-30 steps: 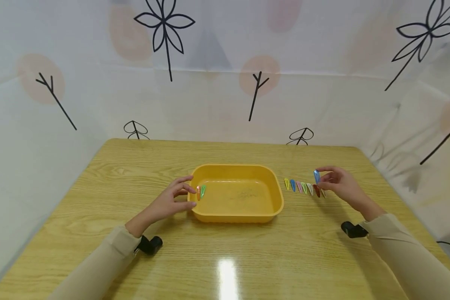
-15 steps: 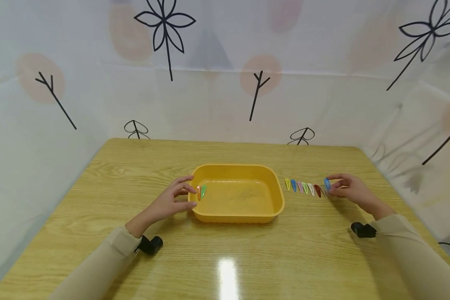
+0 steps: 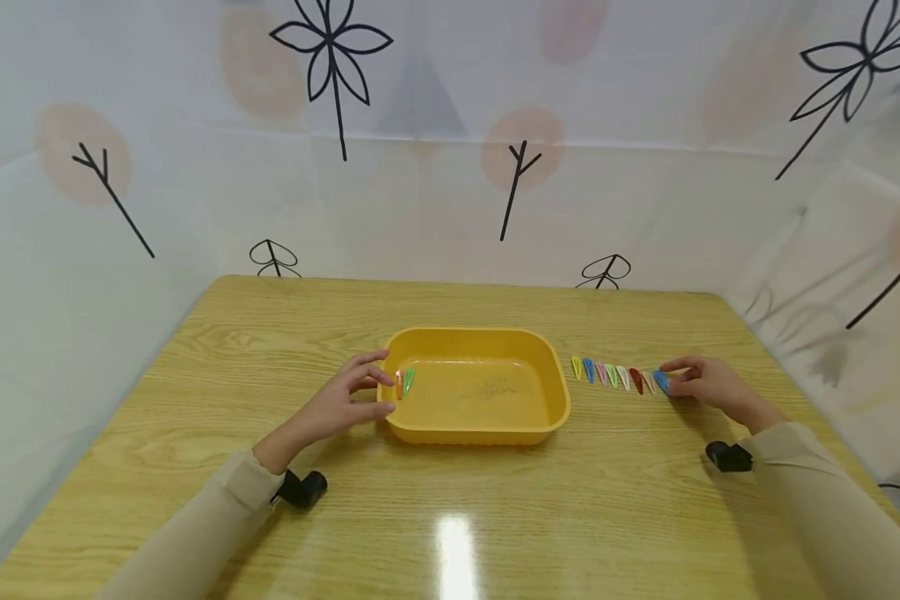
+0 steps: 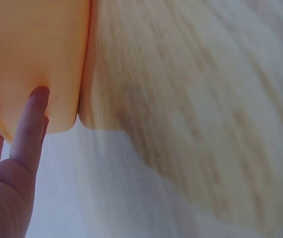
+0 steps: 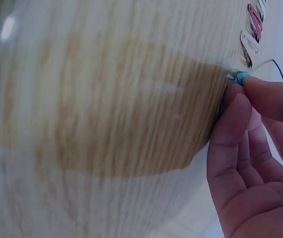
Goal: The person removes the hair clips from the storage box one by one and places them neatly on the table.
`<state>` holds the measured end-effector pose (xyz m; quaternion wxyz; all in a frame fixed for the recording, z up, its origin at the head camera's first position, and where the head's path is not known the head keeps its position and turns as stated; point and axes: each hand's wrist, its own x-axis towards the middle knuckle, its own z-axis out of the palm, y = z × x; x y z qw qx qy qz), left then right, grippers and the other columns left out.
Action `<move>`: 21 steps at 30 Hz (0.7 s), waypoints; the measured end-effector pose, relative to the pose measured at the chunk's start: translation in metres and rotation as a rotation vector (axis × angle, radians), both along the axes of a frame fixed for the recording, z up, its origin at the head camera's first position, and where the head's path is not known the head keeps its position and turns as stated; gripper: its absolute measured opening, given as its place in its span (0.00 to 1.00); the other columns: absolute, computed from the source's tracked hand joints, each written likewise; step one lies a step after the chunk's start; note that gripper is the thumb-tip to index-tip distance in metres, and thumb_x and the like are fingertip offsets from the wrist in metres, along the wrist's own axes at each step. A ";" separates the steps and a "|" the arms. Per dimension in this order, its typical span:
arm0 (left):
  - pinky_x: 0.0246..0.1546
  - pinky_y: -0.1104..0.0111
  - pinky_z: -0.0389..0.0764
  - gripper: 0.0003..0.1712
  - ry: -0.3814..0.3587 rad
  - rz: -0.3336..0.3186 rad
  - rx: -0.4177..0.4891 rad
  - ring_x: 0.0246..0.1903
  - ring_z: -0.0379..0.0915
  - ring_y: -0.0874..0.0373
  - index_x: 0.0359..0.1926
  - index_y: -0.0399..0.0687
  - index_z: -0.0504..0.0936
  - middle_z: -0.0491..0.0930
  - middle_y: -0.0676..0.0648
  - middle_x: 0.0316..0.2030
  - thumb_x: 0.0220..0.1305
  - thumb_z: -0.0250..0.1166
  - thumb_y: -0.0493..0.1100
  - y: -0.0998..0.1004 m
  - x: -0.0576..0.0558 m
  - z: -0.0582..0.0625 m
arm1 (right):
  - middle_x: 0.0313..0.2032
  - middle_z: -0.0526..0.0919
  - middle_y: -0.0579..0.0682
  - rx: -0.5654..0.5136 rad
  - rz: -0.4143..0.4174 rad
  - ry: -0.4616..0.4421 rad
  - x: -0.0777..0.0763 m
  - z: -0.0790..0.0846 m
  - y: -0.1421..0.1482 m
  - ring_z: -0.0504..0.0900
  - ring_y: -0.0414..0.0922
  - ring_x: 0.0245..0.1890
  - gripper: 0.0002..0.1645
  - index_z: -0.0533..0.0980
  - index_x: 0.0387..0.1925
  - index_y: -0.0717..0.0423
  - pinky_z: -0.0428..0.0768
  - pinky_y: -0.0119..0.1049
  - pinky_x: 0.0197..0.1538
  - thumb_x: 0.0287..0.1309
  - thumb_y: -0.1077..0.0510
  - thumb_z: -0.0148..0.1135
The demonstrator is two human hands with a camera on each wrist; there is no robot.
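At the right end of a row of hair clips, my right hand (image 3: 716,390) pinches a blue hair clip (image 3: 661,382) between thumb and fingers, low at the tabletop. In the right wrist view only a bit of the blue clip shows past the fingertips. Beside it in the row lie a beige clip (image 3: 648,381), a dark red clip (image 3: 636,381) and a white clip (image 3: 624,378). My left hand (image 3: 342,398) rests against the left end of a yellow tray (image 3: 480,436), fingers spread. Inside that end are an orange clip (image 3: 399,383) and a green clip (image 3: 408,382).
Farther left in the row are a light green clip (image 3: 611,375), a pink clip (image 3: 601,373), another blue clip (image 3: 588,370) and a yellow clip (image 3: 577,367). All lie on a wooden table (image 3: 570,517), between tray and right hand. A patterned cloth (image 3: 420,200) hangs behind.
My right hand has moved right and down with the blue hair clip, from above the row to its right end at the tabletop. The left hand has stayed at the tray.
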<state>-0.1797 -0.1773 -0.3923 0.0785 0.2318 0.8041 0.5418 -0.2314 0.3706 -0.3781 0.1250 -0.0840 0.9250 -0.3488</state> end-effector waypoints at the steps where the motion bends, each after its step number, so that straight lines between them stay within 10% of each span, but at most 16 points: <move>1: 0.54 0.47 0.69 0.18 0.000 0.000 -0.002 0.57 0.61 0.37 0.46 0.35 0.74 0.50 0.44 0.68 0.59 0.66 0.41 0.000 0.000 0.000 | 0.40 0.75 0.64 -0.002 -0.001 -0.008 0.001 0.001 0.000 0.76 0.44 0.33 0.27 0.65 0.56 0.78 0.79 0.35 0.33 0.60 0.62 0.58; 21: 0.53 0.48 0.71 0.19 -0.004 0.006 -0.003 0.56 0.62 0.37 0.46 0.36 0.74 0.51 0.45 0.68 0.58 0.67 0.42 0.001 0.002 0.003 | 0.36 0.77 0.61 -0.022 -0.013 0.041 0.004 0.013 -0.004 0.79 0.47 0.30 0.27 0.64 0.56 0.78 0.81 0.38 0.35 0.61 0.63 0.56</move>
